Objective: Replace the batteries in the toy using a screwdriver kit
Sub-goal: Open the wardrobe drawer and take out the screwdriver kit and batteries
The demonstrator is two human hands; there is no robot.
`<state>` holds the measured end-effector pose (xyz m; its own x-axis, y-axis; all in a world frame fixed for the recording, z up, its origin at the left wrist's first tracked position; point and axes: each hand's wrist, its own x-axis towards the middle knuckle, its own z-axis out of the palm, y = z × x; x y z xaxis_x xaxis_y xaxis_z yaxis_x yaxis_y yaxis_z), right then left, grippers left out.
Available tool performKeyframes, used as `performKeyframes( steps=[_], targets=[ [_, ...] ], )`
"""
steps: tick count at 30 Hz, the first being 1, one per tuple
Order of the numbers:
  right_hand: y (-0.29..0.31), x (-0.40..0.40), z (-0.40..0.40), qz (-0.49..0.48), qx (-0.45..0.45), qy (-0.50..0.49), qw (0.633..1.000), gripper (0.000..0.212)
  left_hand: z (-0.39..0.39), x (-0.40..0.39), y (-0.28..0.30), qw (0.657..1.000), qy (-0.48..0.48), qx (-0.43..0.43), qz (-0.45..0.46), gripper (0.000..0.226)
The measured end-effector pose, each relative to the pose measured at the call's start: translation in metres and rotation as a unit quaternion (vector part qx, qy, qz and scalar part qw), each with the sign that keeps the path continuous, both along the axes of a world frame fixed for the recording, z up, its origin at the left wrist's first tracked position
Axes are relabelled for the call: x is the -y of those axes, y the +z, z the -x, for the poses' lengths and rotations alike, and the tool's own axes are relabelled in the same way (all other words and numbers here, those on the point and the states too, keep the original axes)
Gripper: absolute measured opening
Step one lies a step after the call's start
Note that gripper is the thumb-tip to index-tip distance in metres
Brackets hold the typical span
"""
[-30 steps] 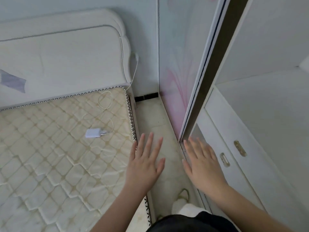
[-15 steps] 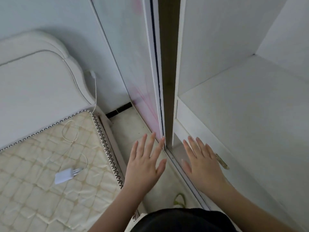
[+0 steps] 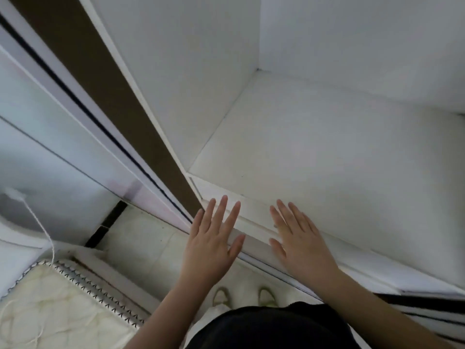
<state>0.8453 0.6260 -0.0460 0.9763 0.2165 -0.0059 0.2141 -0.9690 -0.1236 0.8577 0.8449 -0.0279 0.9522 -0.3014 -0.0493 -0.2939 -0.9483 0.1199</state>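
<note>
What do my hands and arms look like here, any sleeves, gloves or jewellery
Both arms are bare up to the bottom of the frame, with no sleeves showing. The left hand and right hand wear no gloves, and no rings, watch or bracelets are visible. The fingernails look short and unpainted.

No readable text anywhere. Nothing printed on my wardrobe shelf (image 3: 314, 152), the sliding door (image 3: 50, 137), the mattress (image 3: 50, 311) or the floor (image 3: 151, 248) — no labels, brands, numbers or signs that I can make out.
</note>
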Motion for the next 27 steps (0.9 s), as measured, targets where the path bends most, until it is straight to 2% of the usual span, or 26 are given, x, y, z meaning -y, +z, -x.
performKeyframes(
  steps=[8,14,18,23,25,27],
  targets=[
    [-0.004,-0.023,0.042,0.001,-0.005,-0.167,0.986,0.063,-0.035,-0.011,-0.031,0.983,-0.181,0.019,0.009,0.065],
    [-0.023,-0.029,0.069,0.0,-0.071,-0.235,0.969,0.065,-0.046,-0.01,-0.041,0.967,-0.254,0.032,0.013,0.062],
    [-0.033,-0.017,0.069,-0.068,-0.089,-0.243,0.963,0.063,-0.045,0.004,-0.057,0.96,-0.277,0.024,0.007,0.059],
    [-0.045,-0.005,0.057,-0.15,-0.131,-0.258,0.946,0.063,-0.039,0.029,-0.076,0.962,-0.267,-0.06,0.002,0.061],
    [-0.053,-0.003,0.049,-0.227,-0.175,-0.296,0.911,0.062,-0.039,0.039,-0.083,0.966,-0.221,-0.131,0.03,0.061],
    [-0.06,-0.001,0.04,-0.288,-0.222,-0.333,0.87,0.062,-0.042,0.049,-0.092,0.958,-0.126,-0.241,0.087,0.06]
  ],
)
